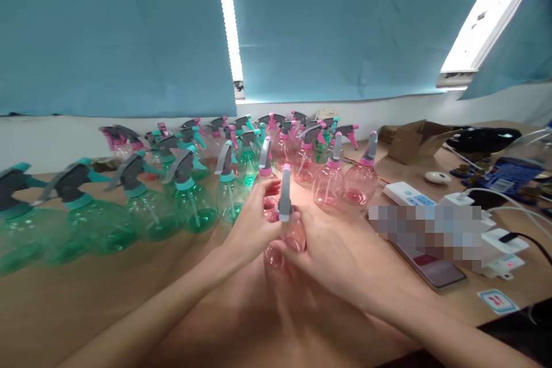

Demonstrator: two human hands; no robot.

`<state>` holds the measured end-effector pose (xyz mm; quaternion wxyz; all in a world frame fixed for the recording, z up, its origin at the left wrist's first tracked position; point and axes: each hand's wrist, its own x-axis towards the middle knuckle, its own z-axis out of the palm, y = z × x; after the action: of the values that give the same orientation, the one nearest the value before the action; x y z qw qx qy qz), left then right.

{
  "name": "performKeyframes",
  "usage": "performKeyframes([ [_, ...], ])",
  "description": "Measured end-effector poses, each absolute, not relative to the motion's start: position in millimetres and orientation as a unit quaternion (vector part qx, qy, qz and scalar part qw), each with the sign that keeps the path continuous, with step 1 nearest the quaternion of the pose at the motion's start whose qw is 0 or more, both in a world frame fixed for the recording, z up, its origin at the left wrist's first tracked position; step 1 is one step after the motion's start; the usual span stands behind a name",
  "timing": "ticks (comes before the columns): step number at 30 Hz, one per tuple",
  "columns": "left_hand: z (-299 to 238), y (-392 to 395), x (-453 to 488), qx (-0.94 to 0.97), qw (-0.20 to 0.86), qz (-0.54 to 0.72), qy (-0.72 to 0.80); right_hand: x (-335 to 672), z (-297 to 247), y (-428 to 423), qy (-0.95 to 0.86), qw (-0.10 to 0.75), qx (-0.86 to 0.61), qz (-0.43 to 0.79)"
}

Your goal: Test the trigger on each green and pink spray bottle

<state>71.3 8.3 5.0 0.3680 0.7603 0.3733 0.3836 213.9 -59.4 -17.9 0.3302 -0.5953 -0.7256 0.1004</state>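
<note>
Bare table (86,293) near; spray bottles (190,201) crowding beyond

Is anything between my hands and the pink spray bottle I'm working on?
Nothing visible. The left hand and right hand both grip the pink spray bottle directly, in front of the rows of other spray bottles on the table.
</note>
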Motion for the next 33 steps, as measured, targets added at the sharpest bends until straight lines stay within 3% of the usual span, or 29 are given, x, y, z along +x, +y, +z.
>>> performKeyframes([
  [12, 3.7, -11.6, 32.8, 0.779, 0.319, 0.406, 0.356, 172.6, -37.4, -63.1, -0.795, 0.345, -0.498, 0.030],
  [16, 6.2, -9.9, 21.3, 0.768, 0.331, 0.417, 0.356, 167.9, -42.2, -54.1, -0.816, 0.359, -0.443, 0.089],
  [20, 7.4, -5.3, 16.1, 0.761, 0.319, 0.433, 0.362, 185.3, -40.4, -45.6, -0.849, 0.307, -0.407, 0.144],
  [26, 3.4, 9.5, 12.3, 0.762, 0.312, 0.433, 0.366, 227.3, -45.0, -34.6, -0.850, 0.224, -0.474, 0.050],
  [33, 0.1, 18.8, 10.3, 0.754, 0.344, 0.423, 0.367, 234.9, -82.3, -23.3, -0.865, 0.236, -0.427, 0.114],
])
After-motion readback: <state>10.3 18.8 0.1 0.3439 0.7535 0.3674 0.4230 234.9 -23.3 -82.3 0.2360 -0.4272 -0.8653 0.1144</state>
